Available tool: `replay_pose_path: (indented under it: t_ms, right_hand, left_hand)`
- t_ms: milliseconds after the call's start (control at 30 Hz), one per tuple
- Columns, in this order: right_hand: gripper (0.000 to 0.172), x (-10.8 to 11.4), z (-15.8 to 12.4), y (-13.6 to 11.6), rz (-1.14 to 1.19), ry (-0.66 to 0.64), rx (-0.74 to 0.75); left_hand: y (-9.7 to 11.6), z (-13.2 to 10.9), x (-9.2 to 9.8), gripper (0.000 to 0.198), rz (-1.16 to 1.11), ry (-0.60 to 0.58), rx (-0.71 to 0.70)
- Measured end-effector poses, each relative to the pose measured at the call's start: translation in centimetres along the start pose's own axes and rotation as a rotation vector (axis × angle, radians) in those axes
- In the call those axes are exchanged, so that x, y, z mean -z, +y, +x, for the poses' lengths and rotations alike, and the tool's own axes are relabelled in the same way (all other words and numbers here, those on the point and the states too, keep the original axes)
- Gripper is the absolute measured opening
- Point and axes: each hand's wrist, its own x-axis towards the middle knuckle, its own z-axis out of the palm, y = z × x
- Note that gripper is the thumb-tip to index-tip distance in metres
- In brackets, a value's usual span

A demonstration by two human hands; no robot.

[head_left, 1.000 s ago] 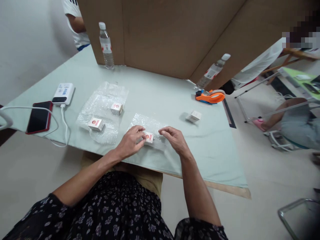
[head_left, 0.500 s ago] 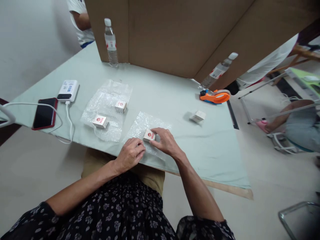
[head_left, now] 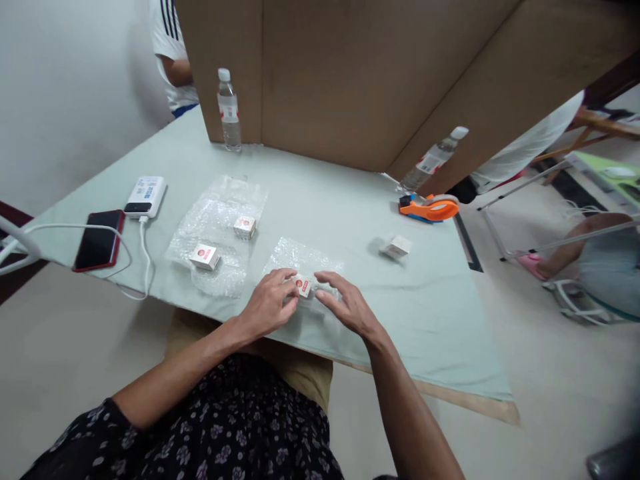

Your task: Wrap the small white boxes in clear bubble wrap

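Observation:
A small white box with a red round mark (head_left: 303,286) lies on a sheet of bubble wrap (head_left: 293,252) near the table's front edge. My left hand (head_left: 271,301) has its thumb and fingers closed around the box's left end, hiding that part. Just to the right of the box, my right hand (head_left: 349,305) is held with thumb and fingers apart and nothing between them. Further left, two similar boxes, one nearer (head_left: 205,257) and one farther (head_left: 245,227), rest on larger bubble wrap (head_left: 226,193).
An orange tape dispenser (head_left: 431,209) and a wrapped white box (head_left: 397,247) are on the right. Water bottles stand left (head_left: 229,113) and right (head_left: 434,160) against a cardboard partition (head_left: 325,80). A phone (head_left: 99,240) and a power bank (head_left: 145,196) with cables lie left.
My right hand has let go of the box and drawn slightly right. My left hand has moved up from the wrap's near edge onto the box. The camera view has shifted a little.

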Motion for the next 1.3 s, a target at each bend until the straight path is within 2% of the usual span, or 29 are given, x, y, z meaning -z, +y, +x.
replay_pose_path:
  t_ms: [100,233,400,533,633,733,833,933,1000,1067,1133,1167,1200,1300]
  right_hand:
    - [0.038,0.0,-0.9,-0.4,-0.016,-0.006,-0.002]
    - [0.013,-1.5,-0.8,-0.5,-0.048,0.135,-0.044]
    - [0.015,-3.1,0.1,0.1,0.053,0.254,-0.068]
    - [0.014,-3.4,0.2,0.7,0.083,0.294,-0.059]
    - [0.011,-2.8,-0.6,-0.1,-0.152,0.395,-0.029]
    - [0.012,-2.6,-1.7,-1.9,-0.442,0.532,0.092]
    - [0.018,-3.4,-2.1,-3.4,-0.545,0.424,0.227]
    - [0.023,-4.4,-1.7,-3.7,-0.624,0.304,0.232]
    - [0.024,-4.8,-1.3,-3.6,-0.672,0.267,0.201]
    - [0.025,-4.7,-1.0,-3.6,-0.699,0.235,0.183]
    - [0.025,-4.5,-0.8,-3.7,-0.716,0.212,0.176]
    - [0.023,-4.4,-0.7,-3.7,-0.722,0.206,0.172]
    - [0.021,-4.3,-0.6,-3.8,-0.727,0.204,0.17]
    - [0.018,-4.0,-0.3,-3.9,-0.735,0.204,0.165]
  left_hand:
    - [-0.7,2.0,0.0,0.011,-0.052,-0.106,0.091]
    - [-1.2,3.8,0.2,0.013,-0.18,-0.225,0.192]
    - [-1.6,4.1,-0.3,0.015,-0.237,-0.207,0.174]
    - [-1.9,4.4,-0.6,0.014,-0.235,-0.214,0.192]
    - [-2.0,5.0,-0.4,0.013,-0.197,-0.272,0.213]
    - [-2.2,5.8,0.0,0.009,-0.174,-0.368,0.22]
    - [-2.5,6.7,0.0,0.007,-0.147,-0.442,0.206]
    - [-2.7,7.5,0.0,0.006,-0.118,-0.504,0.188]
    - [-2.6,7.4,0.4,0.008,-0.131,-0.423,0.192]
    - [-2.5,6.2,1.3,0.012,-0.148,-0.185,0.235]
    - [-2.4,4.0,2.3,0.018,-0.121,0.07,0.312]
    - [-2.4,2.7,2.6,0.02,-0.087,0.124,0.352]
    - [-2.4,1.3,2.8,0.026,-0.046,0.135,0.385]
    - [-2.5,-1.6,2.7,0.047,0.075,0.066,0.52]
